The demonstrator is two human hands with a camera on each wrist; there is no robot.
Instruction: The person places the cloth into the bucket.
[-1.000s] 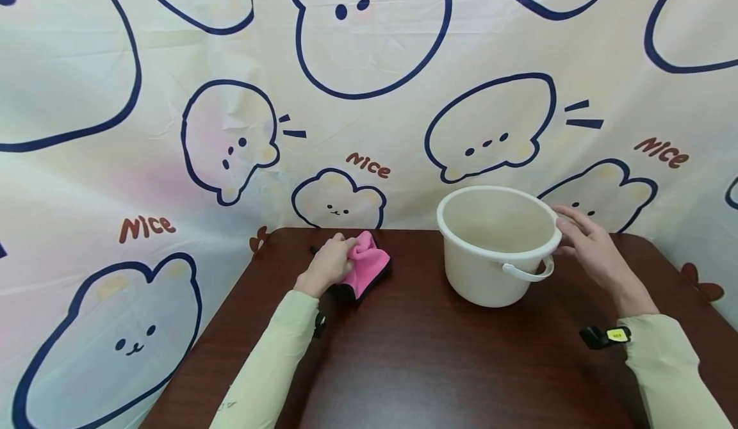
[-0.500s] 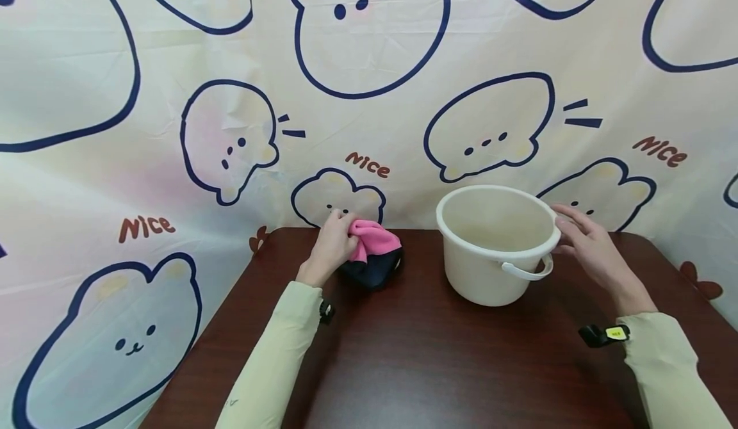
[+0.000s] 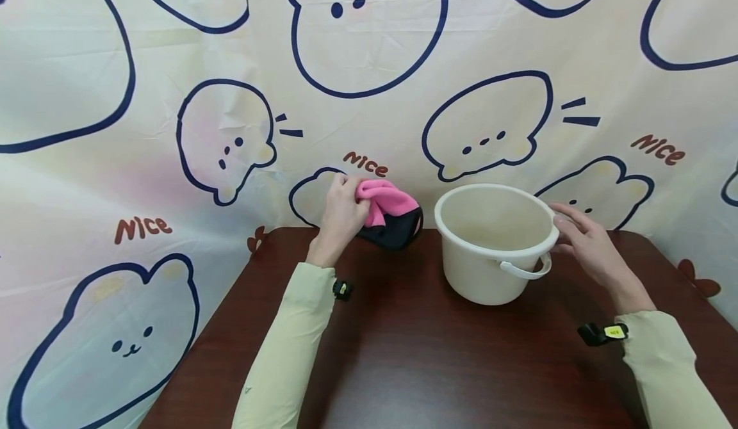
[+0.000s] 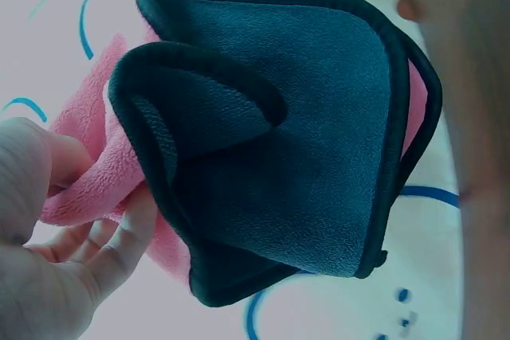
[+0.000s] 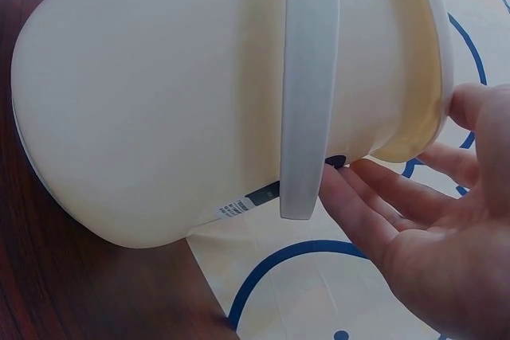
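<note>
A two-sided cleaning cloth, pink on one face and dark with a black hem on the other, hangs folded from my left hand. My left thumb and fingers pinch its pink corner, and the dark side fans out in the left wrist view. To the right stands an off-white plastic bucket, upright, its handle lowered on the near side. My right hand rests against its right side, with loosely bent fingers at the rim and outer wall.
The bucket stands on a dark brown wooden table. Behind the table hangs a pale curtain with blue-outlined cartoon bears. A label shows on the bucket's side.
My left hand has lifted the cloth off the table, up and to the right towards the bucket. The right hand and the bucket have stayed in place.
</note>
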